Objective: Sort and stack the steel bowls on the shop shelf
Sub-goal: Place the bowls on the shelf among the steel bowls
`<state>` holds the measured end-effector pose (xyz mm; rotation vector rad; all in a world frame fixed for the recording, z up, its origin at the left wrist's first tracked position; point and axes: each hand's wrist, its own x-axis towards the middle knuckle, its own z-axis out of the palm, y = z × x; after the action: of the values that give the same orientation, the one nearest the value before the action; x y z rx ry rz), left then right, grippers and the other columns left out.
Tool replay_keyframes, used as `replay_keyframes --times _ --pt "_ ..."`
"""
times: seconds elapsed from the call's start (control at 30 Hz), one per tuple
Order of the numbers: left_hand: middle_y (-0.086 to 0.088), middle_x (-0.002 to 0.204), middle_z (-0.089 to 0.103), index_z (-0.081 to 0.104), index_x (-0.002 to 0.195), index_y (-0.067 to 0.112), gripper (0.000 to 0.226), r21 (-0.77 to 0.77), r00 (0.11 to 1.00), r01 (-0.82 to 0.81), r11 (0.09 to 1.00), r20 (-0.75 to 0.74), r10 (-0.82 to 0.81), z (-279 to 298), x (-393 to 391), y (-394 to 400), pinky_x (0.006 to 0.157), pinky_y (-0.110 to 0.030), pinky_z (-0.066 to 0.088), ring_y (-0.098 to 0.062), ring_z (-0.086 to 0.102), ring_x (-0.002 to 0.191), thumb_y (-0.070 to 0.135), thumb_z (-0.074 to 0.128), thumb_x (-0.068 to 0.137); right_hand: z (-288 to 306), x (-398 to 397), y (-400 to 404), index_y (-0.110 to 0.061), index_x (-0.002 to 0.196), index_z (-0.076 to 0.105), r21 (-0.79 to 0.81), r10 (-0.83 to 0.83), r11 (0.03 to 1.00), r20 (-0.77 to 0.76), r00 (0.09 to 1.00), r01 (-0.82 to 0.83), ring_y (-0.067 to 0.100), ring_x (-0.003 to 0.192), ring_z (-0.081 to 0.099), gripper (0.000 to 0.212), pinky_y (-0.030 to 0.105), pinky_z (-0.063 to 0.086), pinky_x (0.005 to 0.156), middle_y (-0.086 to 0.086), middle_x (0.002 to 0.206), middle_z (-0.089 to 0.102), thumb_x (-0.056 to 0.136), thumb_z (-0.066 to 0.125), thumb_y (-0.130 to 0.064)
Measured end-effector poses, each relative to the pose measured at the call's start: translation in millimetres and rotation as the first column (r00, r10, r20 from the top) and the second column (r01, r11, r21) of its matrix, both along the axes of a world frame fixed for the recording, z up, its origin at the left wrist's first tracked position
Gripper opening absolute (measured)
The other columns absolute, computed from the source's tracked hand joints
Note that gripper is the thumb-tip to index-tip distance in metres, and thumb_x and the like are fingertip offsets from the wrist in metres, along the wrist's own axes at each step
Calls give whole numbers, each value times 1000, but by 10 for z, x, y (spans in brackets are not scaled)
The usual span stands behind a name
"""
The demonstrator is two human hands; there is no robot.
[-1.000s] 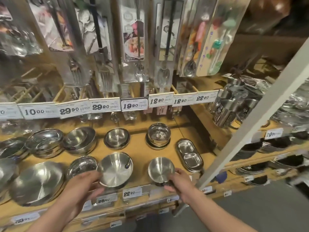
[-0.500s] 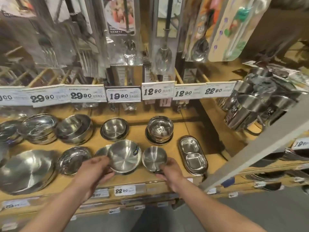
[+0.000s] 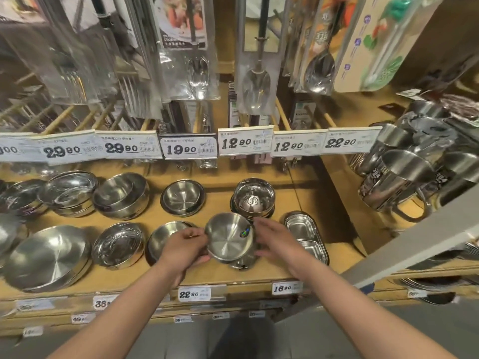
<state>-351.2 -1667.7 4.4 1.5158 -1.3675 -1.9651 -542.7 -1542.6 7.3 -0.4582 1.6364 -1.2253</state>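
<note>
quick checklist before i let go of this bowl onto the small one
1. Left hand holds the larger bowl by its rim: ok.
2. Right hand fingers straight beside the bowl, no grip: ok.
3. Small bowl directly under it: ok, its edge shows below.
4. Larger bowl level: not ok, tilted toward the camera.
5. Sizes match for nesting: not ok, upper bowl looks wider.
6. Divided tray out of the way: ok.
</note>
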Motion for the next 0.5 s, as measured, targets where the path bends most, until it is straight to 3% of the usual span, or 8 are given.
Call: replay_keyframes --times 0.07,0.23,0.37,0.5 --pt "-19 95 77 72 103 0 13 7 1000 11 1000 -6 -11 -75 -157 20 81 -39 62 -26 73 86 5 66 93 24 -38 -1 -27 124 64 5 58 998 -77 995 -57 13 101 66 25 25 62 74 -5 116 65 99 61 -27" --pt "-15 89 78 75 94 5 13 -39 998 23 999 67 -21 -236 -334 54 63 -27 61 -19 74 75 6 62 96 -99 -104 51 -15 129 63 31 34 999 -127 991 -30 19 100 68 33 22 61 71 1 113 67 96 63 -9" --pt "-9 88 76 72 90 14 6 -168 976 80 983 212 -43 -326 -417 85 86 -45 61 -28 74 88 15 67 93 -204 -121 36 -13 128 65 28 18 999 -126 992 -15 22 100 70 32 26 62 75 5 114 68 96 64 -9" --pt "-8 89 76 69 93 15 5 -187 968 111 976 241 -64 -280 -448 89 85 -50 61 -32 75 90 17 72 90 -258 -133 14 -9 125 65 40 -14 999 -119 993 19 22 100 69 29 31 63 79 -9 98 63 96 64 -11"
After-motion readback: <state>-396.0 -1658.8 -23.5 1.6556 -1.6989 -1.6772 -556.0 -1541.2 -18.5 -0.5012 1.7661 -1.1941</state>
